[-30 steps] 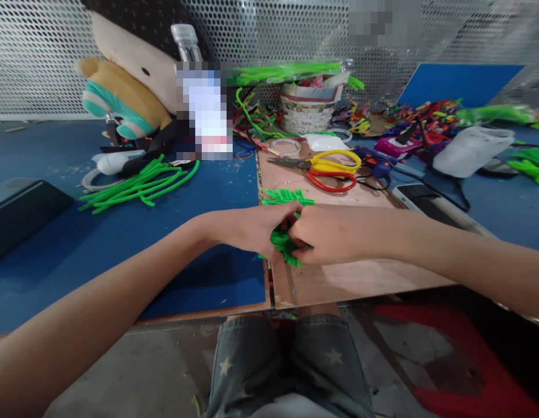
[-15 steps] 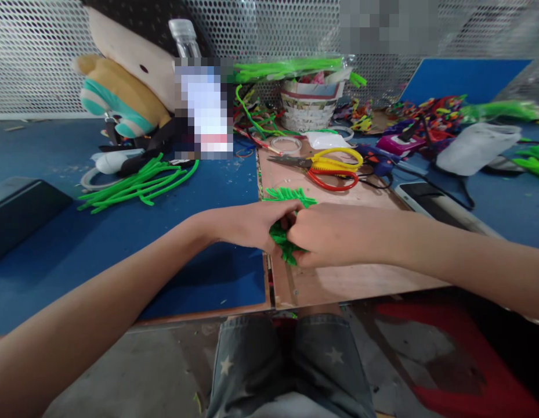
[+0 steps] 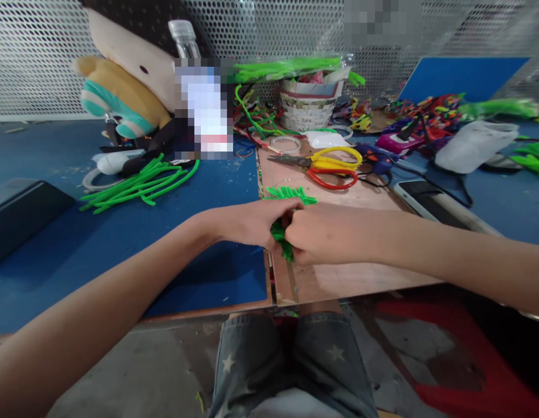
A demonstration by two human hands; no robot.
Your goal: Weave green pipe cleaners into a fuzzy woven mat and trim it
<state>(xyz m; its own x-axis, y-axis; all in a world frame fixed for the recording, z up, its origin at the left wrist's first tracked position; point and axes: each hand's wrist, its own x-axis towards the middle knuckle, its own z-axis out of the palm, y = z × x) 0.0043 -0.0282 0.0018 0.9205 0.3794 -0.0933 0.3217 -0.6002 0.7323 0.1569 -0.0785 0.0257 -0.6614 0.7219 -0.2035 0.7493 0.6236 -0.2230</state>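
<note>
Both my hands meet over the front part of the wooden board (image 3: 339, 278). A bunch of green pipe cleaners (image 3: 288, 248) is gripped between them; its bristly ends stick out beyond my knuckles and below my fingers, while its middle is hidden. My left hand (image 3: 252, 223) curls round it from the left, closed. From the right, my right hand (image 3: 319, 235) is closed on the same bunch, its fingertips out of sight. Scissors (image 3: 321, 165) with one yellow and one red handle lie just behind my hands.
Loose green pipe cleaners (image 3: 138, 186) lie on the blue tabletop (image 3: 221, 278) at left, near a dark block (image 3: 28, 215). Behind stand a woven basket (image 3: 308, 104), plush toys (image 3: 121, 98) and a bottle (image 3: 186, 38). A phone (image 3: 438, 203) and plastic cup (image 3: 476, 148) are at right.
My hands stay in almost the same place around the green bunch. Slightly less of the bunch shows between and below my fingers. The view has shifted a little.
</note>
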